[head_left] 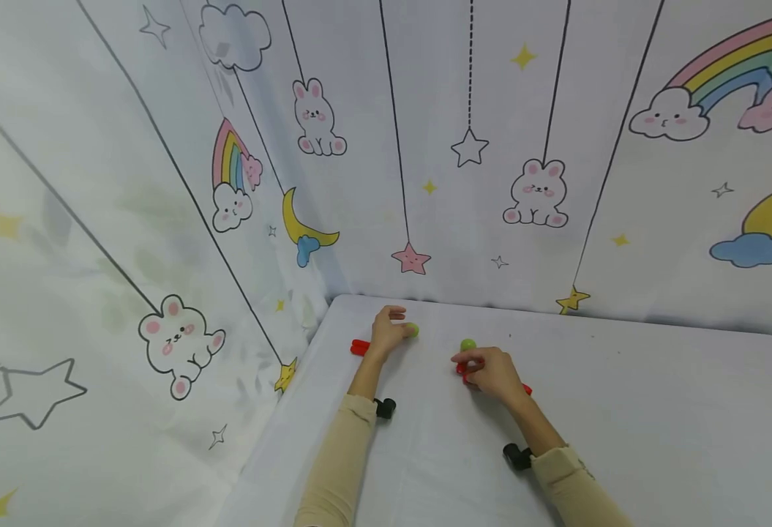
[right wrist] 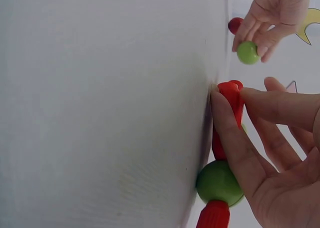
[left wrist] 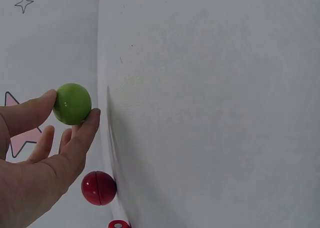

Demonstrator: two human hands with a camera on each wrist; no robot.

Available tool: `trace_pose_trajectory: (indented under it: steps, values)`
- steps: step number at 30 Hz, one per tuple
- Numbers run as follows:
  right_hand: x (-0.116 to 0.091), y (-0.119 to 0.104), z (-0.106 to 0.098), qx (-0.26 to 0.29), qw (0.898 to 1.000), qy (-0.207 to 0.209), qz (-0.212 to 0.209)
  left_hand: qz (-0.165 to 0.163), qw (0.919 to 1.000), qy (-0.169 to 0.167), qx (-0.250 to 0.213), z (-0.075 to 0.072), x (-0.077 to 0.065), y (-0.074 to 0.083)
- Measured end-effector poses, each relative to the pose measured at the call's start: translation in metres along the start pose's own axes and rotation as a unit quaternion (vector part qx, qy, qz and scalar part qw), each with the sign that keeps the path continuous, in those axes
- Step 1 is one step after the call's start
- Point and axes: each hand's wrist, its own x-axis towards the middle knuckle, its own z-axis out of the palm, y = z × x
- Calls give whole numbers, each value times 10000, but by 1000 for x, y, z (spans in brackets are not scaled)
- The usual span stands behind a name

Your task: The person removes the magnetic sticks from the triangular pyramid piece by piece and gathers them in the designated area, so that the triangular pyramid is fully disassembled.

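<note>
My left hand [head_left: 387, 331] pinches a glossy green ball [left wrist: 72, 104] between thumb and fingertips, held up over the far left of the table. Below that hand in the left wrist view, a red ball [left wrist: 98, 188] with a seam rests on the cloth. My right hand [head_left: 494, 372] is low over the table, its thumb and a finger pinching the end of a red ribbed rod [right wrist: 230, 95]. Against the rod's other end sits a second green ball [right wrist: 220, 183], and another red rod [right wrist: 214, 217] lines up beyond it. The fingers partly hide the pinched rod.
A red piece [head_left: 360, 347] lies left of my left hand. Another green ball [head_left: 467, 344] shows just beyond my right hand. The white table [head_left: 656, 410] meets a curtain [head_left: 451, 219] printed with rabbits and stars at its back and left edges.
</note>
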Motion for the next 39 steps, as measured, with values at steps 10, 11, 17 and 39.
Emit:
trace_pose_trajectory:
  steps: [10,11,17,39]
  values:
    - [0,-1,-4,101,9998,-123,101,-138,9997,84,161,6,7,-7]
    - [0,-1,-4,87,9998,-125,85,-167,9997,88,162,7,8,-7]
    - [-2,-1,-4,54,9999,-159,38,-224,9995,200,77,13,16,-9]
    - [-4,-7,-8,162,9995,-240,-135,-214,9995,-37,225,19,22,-3]
